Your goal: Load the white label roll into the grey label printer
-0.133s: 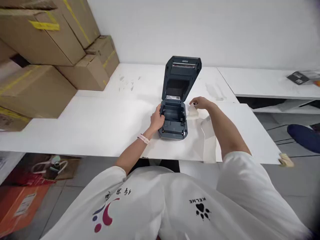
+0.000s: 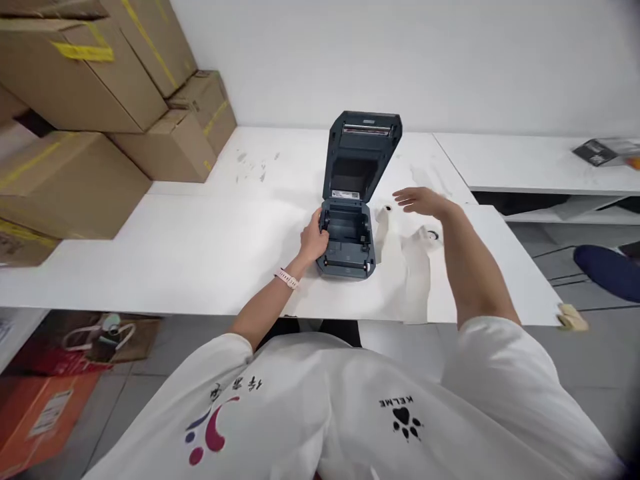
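Your shirt [image 2: 325, 393] is white, with a black paw print [image 2: 401, 415] and a logo [image 2: 214, 437] in magenta and purple. Your wristband [image 2: 287, 279] is pale pink. Your printer [image 2: 346, 252] is dark blue-grey, the paper [image 2: 417, 280] off-white. Your table [image 2: 200, 247] is white, smudged grey in spots; the wall [image 2: 425, 60] is plain white. The boxes [image 2: 60, 183] are brown with yellow tape [image 2: 83, 52], the lower-left carton [image 2: 73, 417] orange, the floor [image 2: 575, 373] grey.

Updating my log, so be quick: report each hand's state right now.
Left hand: closed on the side of the printer.
Right hand: open, holding nothing, near a paper roll.
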`<state>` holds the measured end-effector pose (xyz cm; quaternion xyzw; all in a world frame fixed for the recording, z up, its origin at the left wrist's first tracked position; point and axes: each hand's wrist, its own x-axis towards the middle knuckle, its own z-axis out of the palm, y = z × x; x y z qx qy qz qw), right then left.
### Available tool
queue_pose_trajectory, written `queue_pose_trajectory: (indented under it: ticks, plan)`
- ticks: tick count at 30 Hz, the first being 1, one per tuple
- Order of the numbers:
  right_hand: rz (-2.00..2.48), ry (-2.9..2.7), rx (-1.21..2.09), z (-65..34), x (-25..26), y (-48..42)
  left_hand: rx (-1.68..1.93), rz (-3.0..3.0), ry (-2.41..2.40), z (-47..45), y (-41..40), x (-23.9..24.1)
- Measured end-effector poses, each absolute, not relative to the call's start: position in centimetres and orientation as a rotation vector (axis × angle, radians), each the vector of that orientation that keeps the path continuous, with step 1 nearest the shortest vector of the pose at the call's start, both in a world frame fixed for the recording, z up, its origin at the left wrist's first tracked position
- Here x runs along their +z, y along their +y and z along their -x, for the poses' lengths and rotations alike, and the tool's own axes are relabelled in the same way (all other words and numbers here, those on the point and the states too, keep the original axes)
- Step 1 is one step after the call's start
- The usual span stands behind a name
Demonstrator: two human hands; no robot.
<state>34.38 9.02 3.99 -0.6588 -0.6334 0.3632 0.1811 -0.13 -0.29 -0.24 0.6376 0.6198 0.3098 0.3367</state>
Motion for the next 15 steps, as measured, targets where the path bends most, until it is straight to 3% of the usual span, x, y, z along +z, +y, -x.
queue_pose_trajectory:
  ticks: [3,7,11,15]
  plan:
    - [1.747,-1.595,1.002,-39.9,3.8,5.1,0.836,-1.65,1.616,0.1,-0.2,-0.4]
    - [1.739,-1.45,1.221,-43.7,0.9,-0.3,0.863,-1.633,1.6,0.1,0.3,-0.7]
    - [1.645,-1.431,1.26,-39.6,-1.6,-2.7,0.873,-1.604,1.579,0.2,0.6,-0.8]
    - [1.694,-1.416,1.156,-34.3,-0.1,-3.5,0.906,-1.584,1.556,0.2,0.5,-0.7]
